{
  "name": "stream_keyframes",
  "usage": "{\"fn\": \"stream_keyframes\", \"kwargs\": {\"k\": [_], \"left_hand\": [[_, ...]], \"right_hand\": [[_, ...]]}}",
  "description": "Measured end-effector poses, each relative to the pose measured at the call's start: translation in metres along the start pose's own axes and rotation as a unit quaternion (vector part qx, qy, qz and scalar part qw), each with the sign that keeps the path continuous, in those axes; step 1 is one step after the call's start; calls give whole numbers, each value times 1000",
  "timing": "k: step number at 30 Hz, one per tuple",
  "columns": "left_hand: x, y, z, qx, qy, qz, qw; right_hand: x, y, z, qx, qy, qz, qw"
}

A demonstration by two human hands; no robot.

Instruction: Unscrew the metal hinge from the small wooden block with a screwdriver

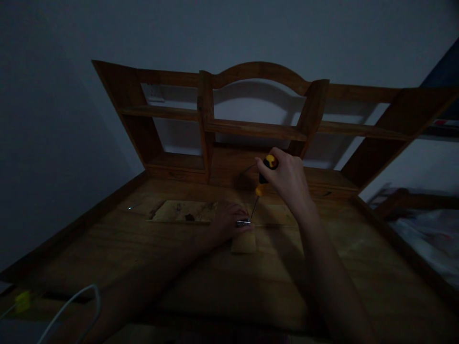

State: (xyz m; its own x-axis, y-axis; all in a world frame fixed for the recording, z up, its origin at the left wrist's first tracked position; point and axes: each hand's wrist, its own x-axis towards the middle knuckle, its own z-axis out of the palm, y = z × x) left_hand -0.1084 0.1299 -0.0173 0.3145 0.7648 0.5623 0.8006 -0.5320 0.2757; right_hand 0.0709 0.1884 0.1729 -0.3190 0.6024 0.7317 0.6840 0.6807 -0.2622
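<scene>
My right hand is closed around the yellow and black handle of a screwdriver. The shaft slants down, and its tip meets or nearly meets a small shiny metal piece. Low over the desk, my left hand grips that metal piece between its fingers; its exact kind is too dark to make out. Under the left hand lies a short wooden piece, set across a long thin wooden board with dark stains. The hand covers the spot where the two meet.
A wooden desk top with raised side edges spreads below. At its back stands a wooden shelf unit against the wall. A small thin shiny object lies at left. A white cable loops at lower left near a yellow item.
</scene>
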Motion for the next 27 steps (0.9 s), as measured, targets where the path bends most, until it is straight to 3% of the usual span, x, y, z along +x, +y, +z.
{"fn": "stream_keyframes", "kwargs": {"k": [7, 12, 27], "left_hand": [[-1, -4, 3, 12, 12, 21, 1000], [1, 1, -2, 16, -14, 7, 1000], [1, 5, -3, 11, 7, 19, 1000]], "right_hand": [[-2, -1, 3, 9, -23, -10, 1000], [-2, -1, 4, 0, -35, -9, 999], [-3, 0, 7, 2, -23, -16, 1000]]}}
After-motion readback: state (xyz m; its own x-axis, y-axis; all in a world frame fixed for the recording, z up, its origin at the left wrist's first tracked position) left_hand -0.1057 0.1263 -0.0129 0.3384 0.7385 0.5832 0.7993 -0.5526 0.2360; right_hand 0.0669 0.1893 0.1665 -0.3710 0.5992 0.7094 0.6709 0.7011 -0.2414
